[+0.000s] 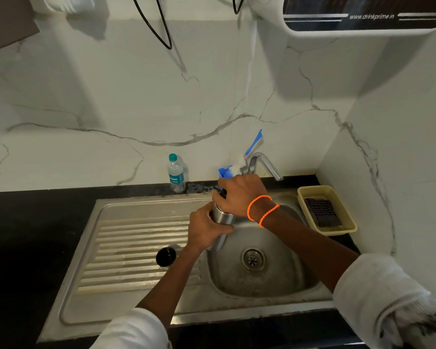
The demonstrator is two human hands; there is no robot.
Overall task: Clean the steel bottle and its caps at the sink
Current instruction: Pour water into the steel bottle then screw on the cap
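The steel bottle (223,219) is held tilted over the left side of the sink basin (275,278). My left hand (207,229) grips its body from the left. My right hand (241,195), with orange bead bands at the wrist, is curled over the bottle's top, where a black cap (222,192) shows under the fingers. Another black cap (166,256) lies on the ribbed drainboard (126,248). The bottle's lower end is hidden behind my left hand.
A bent steel tap (264,163) rises behind the basin, with a blue bottle brush (253,144) leaning on the wall. A plastic water bottle (176,176) stands on the black counter. A yellow basket (347,217) with a dark scrubber sits right of the sink.
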